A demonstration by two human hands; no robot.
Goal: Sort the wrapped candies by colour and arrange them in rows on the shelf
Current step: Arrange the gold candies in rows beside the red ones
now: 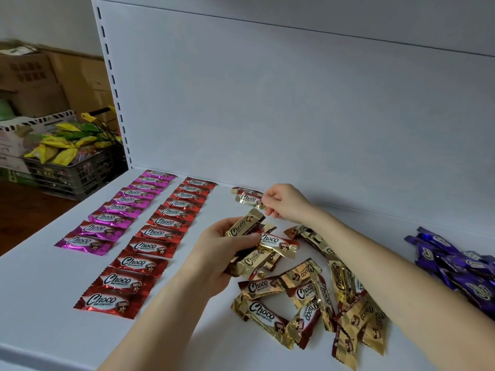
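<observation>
— White shelf (53,303) looks tidy on your feed. Where are the candies?

— Pink row (117,210) at the left and red row (150,245) beside it, both running from the back panel (267,103) toward the front edge. A gold row (242,190) is barely begun at upper centre. The loose gold pile (321,298) lies lower centre-right, and the purple pile (455,263) is at the far right edge.

— And your hands?

— I have the right hand (286,202) reached across toward the back with the wrist bent down. Its thumb and forefinger pinch a gold candy (250,200) by one crimped end, and the candy overlaps the one already lying there. The left hand (214,253) sits mid-frame, fingers curled round a bundle of gold candies (251,245), thumb laid over the top.

— What worries you?

— Three things, I'd judge. Held by a single crimp, the wrapper can swing, so it may land crooked or nudge the one beneath out of line. The bundle is fanned loosely, so a piece may slide out of that grip into the pile or toward the red row. And my right forearm passes just above the loose gold pile, so lowering it would scatter them.

— Colour mix-ups?

— Possibly. The gold wrappers carry dark red ends, which a quick glance could misread beside the red row.
</observation>
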